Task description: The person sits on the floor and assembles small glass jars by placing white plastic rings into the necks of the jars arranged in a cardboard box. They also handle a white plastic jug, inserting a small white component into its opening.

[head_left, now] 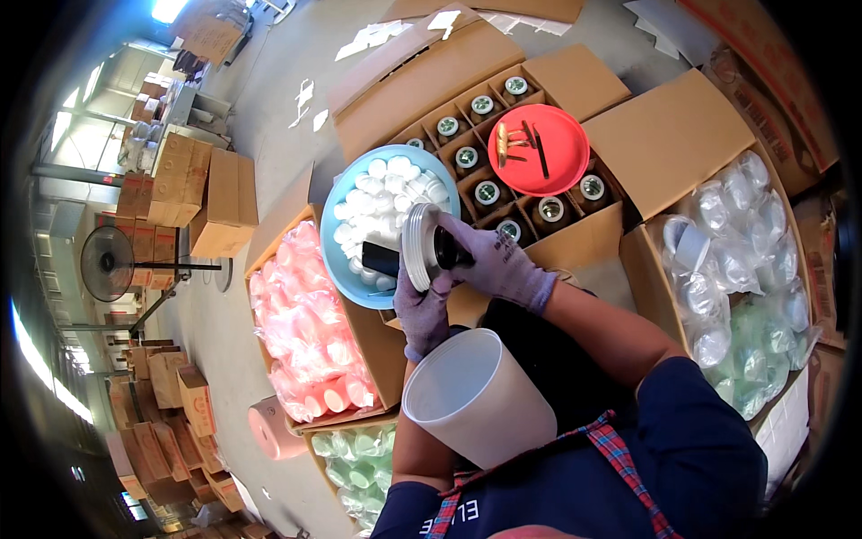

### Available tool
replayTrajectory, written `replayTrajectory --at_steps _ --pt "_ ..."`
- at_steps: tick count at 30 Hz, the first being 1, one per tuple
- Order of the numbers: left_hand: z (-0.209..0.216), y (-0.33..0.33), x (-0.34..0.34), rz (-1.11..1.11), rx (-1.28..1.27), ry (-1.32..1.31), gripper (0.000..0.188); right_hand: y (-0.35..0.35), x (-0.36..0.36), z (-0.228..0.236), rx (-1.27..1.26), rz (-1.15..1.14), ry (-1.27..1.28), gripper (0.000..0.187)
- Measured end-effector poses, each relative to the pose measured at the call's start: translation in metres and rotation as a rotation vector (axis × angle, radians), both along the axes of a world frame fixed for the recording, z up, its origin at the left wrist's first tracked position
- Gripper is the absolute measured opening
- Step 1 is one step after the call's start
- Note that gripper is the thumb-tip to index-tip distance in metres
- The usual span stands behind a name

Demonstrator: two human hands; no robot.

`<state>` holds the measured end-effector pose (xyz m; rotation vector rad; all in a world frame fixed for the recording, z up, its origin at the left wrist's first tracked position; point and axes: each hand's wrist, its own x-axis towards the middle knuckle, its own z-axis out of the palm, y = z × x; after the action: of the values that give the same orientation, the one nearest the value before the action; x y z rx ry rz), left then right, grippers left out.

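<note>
Both my hands wear pale lilac gloves and work on a white ribbed round part, which looks like stacked rings, with a black piece on its right side. My left hand grips it from below; my right hand closes on its right side. A black flat piece sticks out to its left; whether it is joined on is hidden. Beneath them is a light blue basin full of small white caps. A large translucent white plastic tub lies tilted against my lap, its mouth toward my hands.
Ahead, a divided carton holds several lidded jars; on it sits a red dish with gold and black pieces. Cartons of bagged pink cups, green cups and clear cups flank me. A fan stands left.
</note>
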<state>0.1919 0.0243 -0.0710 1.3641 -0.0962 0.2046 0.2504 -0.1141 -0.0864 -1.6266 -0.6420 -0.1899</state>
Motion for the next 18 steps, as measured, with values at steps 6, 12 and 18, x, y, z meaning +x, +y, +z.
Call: replayTrajectory --at_steps 6,12,18 --pt "0.0 0.0 0.003 -0.077 0.171 0.02 0.067 -0.016 0.013 0.012 -0.016 0.413 1.265 0.067" --pt "-0.022 0.044 0.033 0.315 -0.064 0.218 0.05 -0.092 0.038 -0.097 -0.423 -0.364 0.326 0.057" --pt "-0.088 0.108 0.048 0.379 -0.507 0.436 0.058 -0.179 0.097 -0.161 -1.38 -0.286 0.154 0.032"
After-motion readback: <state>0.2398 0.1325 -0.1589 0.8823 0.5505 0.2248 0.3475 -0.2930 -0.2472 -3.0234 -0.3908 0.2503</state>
